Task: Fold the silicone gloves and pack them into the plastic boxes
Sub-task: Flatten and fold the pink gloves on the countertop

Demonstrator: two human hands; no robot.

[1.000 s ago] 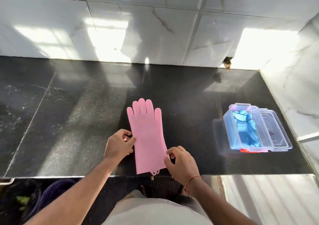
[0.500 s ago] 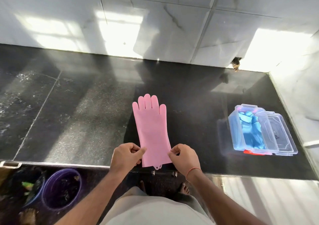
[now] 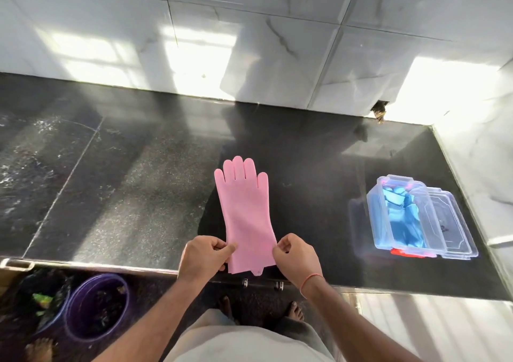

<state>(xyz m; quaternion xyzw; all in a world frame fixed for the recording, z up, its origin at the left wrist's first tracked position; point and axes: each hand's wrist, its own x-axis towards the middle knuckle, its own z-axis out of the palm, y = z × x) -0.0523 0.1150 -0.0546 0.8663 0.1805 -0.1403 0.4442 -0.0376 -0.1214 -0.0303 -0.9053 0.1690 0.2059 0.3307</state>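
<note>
Left hand (image 3: 204, 256) and right hand (image 3: 295, 254) pinch the cuff of the pink glove (image 3: 245, 214) flat on the tabletop (image 3: 125, 195); no legible writing.

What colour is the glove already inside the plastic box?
Blue; the glove shows through the clear plastic box in the head view.

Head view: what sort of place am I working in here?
Likely a home kitchen or utility counter: a polished black stone countertop against a marble-patterned tiled wall, with a purple bucket on the floor below. Both hands pinch the pink glove.
</note>
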